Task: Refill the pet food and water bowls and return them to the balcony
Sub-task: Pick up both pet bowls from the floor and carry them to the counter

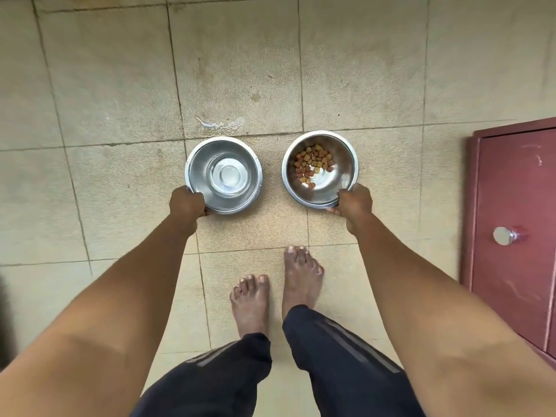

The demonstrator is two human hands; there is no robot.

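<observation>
Two steel bowls at floor level on the tiled floor (120, 85), side by side. Left hand (187, 204) grips water bowl (222, 175) rim at 7 o'clock; right hand (352, 203) grips food bowl (320, 169) at 5 o'clock. Advice: keep both level, seat flat, then release.

I can read no text, label or number near my fingers, though any stamp on the bowls may be too small.
</observation>
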